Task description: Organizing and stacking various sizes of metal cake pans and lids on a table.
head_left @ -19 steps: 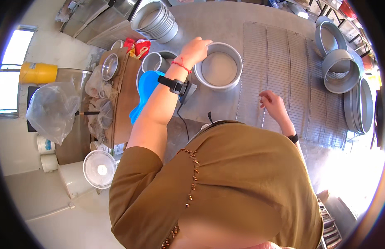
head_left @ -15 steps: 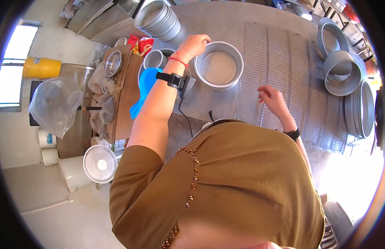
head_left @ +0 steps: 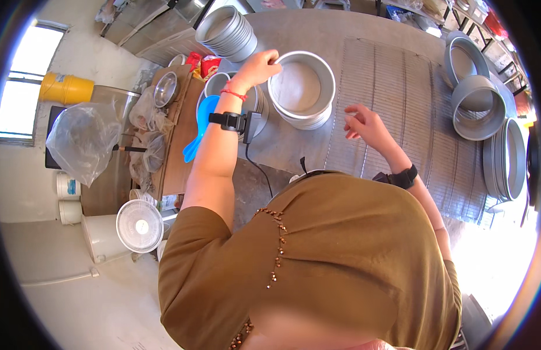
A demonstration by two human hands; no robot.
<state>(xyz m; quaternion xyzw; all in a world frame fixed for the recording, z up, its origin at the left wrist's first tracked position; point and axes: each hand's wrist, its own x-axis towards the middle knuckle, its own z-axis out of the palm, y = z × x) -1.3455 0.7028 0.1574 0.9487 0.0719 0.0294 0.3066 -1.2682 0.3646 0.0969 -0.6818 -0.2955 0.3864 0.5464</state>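
My left hand [head_left: 257, 69] pinches the left rim of a round, silver-grey cake pan [head_left: 298, 96], which is tilted a little. Under it show the rims of other pans [head_left: 314, 121]; whether the top pan rests on them or is lifted I cannot tell. The inside of the held pan has a pale, flat base. To the right of the pan, over a wire rack [head_left: 393, 87], hovers my right hand [head_left: 368, 127], its fingers loosely bent and apart, with nothing in them. A second group of pans [head_left: 216, 84] stands partly hidden behind my left wrist, beside a blue plastic dipper [head_left: 204, 119].
A tall stack of pans [head_left: 226, 35] stands at the far left of the metal table [head_left: 305, 29]. Larger pans [head_left: 479, 108] lie along the right edge. On the left are a brown board [head_left: 183, 131], a metal bowl [head_left: 166, 90] and plastic bags. A cable [head_left: 261, 169] hangs from my left wrist device.
My left hand and the cake pan have shifted slightly left and up, and pans beneath now show. My right hand has moved left, closer to the pan.
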